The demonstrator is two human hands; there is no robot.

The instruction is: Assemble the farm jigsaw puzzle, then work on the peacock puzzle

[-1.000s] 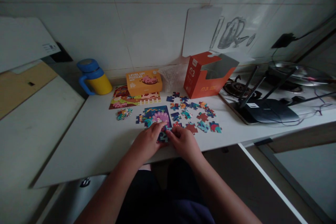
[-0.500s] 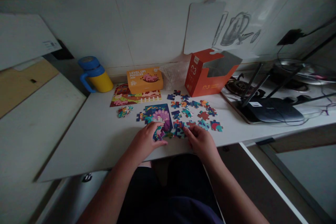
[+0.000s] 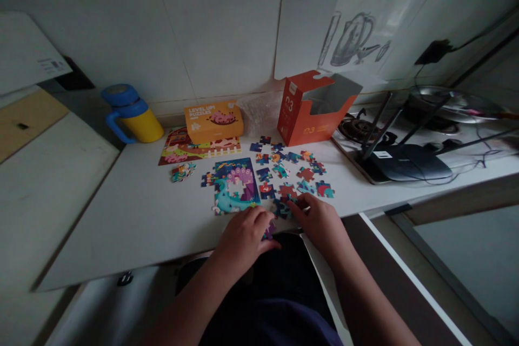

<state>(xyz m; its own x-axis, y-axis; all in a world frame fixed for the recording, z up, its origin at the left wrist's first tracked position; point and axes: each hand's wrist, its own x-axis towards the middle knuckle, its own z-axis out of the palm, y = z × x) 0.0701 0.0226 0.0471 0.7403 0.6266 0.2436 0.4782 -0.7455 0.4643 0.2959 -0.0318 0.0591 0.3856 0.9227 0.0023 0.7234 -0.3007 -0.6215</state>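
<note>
My left hand is at the counter's front edge, its fingers closed on a purple puzzle piece that they partly cover. My right hand is beside the loose pieces, thumb and fingertips curled at a dark blue puzzle piece; how firmly it grips is hard to see. A partly assembled puzzle with a teal and purple creature lies left of the loose pieces, with a pale gap in its middle. Several loose pieces, among them a red-brown one, are spread to its right. A small stack of pieces lies at left.
An orange puzzle box stands on a farm-scene puzzle. Behind are a blue and yellow jug, clear bubble wrap and an open red box. A black router sits at right by the stove burner.
My left hand has moved right and toward me, carrying the purple piece off the puzzle and uncovering its teal lower part. My right hand remains by the loose pieces. The view has shifted slightly.
</note>
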